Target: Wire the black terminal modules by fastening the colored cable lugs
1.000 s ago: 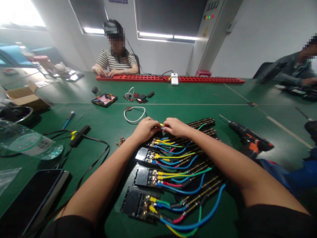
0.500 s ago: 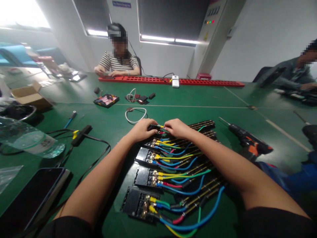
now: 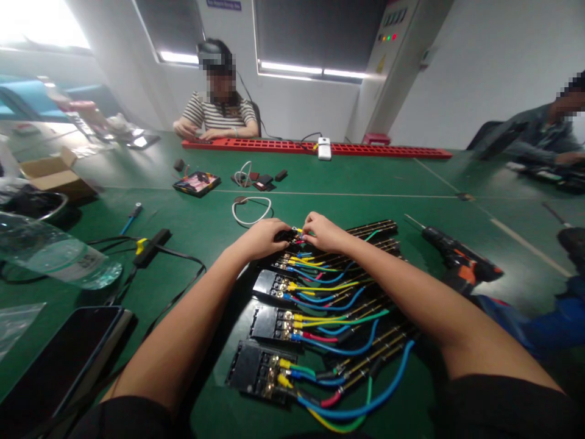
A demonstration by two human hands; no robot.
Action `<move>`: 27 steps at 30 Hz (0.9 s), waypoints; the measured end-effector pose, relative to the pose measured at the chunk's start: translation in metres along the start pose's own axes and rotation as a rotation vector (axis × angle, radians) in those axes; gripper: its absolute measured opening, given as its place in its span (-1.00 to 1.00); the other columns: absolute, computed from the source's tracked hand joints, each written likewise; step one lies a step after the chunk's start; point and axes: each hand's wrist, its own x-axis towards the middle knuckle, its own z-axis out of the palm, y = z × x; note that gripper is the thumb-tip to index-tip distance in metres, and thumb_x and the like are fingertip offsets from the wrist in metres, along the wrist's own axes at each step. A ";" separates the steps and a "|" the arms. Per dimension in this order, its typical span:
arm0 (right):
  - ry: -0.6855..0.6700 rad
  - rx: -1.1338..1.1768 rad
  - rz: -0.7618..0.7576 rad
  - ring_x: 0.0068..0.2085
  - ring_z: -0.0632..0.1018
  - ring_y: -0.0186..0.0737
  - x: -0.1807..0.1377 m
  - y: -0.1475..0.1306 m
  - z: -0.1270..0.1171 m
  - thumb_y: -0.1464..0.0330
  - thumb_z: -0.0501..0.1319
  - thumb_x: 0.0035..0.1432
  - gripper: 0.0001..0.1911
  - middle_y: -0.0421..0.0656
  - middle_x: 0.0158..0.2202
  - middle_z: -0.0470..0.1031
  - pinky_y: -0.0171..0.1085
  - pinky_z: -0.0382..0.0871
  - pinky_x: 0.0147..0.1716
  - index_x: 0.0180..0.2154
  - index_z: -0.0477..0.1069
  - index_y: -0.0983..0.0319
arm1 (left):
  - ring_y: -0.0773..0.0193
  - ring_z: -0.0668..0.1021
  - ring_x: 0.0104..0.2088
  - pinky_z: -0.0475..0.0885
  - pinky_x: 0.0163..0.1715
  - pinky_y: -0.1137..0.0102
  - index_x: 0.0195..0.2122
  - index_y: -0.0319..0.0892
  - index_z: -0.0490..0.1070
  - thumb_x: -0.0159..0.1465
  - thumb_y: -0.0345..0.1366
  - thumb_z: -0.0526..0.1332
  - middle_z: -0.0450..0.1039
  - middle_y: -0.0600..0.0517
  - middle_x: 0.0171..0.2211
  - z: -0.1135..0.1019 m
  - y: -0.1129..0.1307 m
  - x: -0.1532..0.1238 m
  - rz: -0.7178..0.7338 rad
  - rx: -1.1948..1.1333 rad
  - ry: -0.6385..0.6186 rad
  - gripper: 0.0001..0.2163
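Note:
My left hand (image 3: 265, 238) is closed around a black terminal block (image 3: 287, 236) at the far end of a row, its thumb on the near side. Beside it, my right hand (image 3: 323, 231) pinches at the small coloured wires at that block's right end; the exact wire is hidden by the fingers. Nearer to me lie several similar black blocks (image 3: 249, 369) with brass screws. Yellow, blue and red crimped ends join them to wires, such as a thick blue wire (image 3: 388, 390). These lead to long black bars with gold-coloured strips (image 3: 377, 228), partly under my right forearm.
A cordless drill (image 3: 461, 253) lies to the right. On the left are a clear bottle (image 3: 59, 253), a phone (image 3: 64, 360) and a black cable (image 3: 178, 292). Across the green table, a person sits behind a long red grid strip (image 3: 388, 150); another person works at far right.
My right hand has risen slightly and its fingers have shifted at the wires. My left hand has changed its hold slightly and stays on the same block.

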 end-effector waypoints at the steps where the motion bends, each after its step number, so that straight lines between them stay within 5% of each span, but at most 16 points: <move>1: -0.005 0.002 -0.006 -0.06 0.50 -0.15 0.001 0.001 0.000 0.37 0.26 0.30 -0.80 0.06 -0.07 0.50 -0.30 0.30 -0.01 -0.17 0.64 0.33 | 0.04 0.58 0.00 0.45 0.06 0.22 0.08 -0.24 0.50 0.27 -0.26 0.30 0.57 -0.13 0.00 0.000 -0.001 0.000 0.014 0.003 0.002 -0.64; 10: -0.141 -0.025 -0.018 -0.16 0.55 -0.14 0.008 0.002 -0.009 0.38 0.19 0.35 -0.76 0.05 -0.16 0.62 -0.31 0.28 -0.20 -0.13 0.62 0.33 | 0.09 0.59 0.01 0.44 0.04 0.27 0.10 -0.11 0.47 0.29 -0.36 0.29 0.58 -0.02 0.01 -0.003 -0.001 -0.002 0.054 -0.018 -0.009 -0.66; 16: -0.117 0.027 -0.042 -0.18 0.55 -0.18 0.009 0.006 -0.005 0.41 0.22 0.30 -0.80 0.03 -0.17 0.63 -0.33 0.28 -0.20 -0.16 0.63 0.32 | 0.08 0.59 0.01 0.45 0.03 0.27 0.11 -0.11 0.47 0.28 -0.37 0.28 0.58 -0.03 0.00 -0.003 -0.002 -0.002 0.058 -0.005 -0.018 -0.65; 27: -0.211 0.414 0.185 -0.46 0.43 -0.34 0.014 0.010 -0.004 0.43 0.25 0.16 -0.84 -0.20 -0.50 0.53 -0.36 0.22 -0.42 -0.30 0.61 0.33 | 0.08 0.59 0.00 0.46 0.06 0.25 0.10 -0.08 0.53 0.30 -0.39 0.22 0.57 -0.08 0.02 -0.005 0.003 0.001 0.104 0.055 -0.069 -0.65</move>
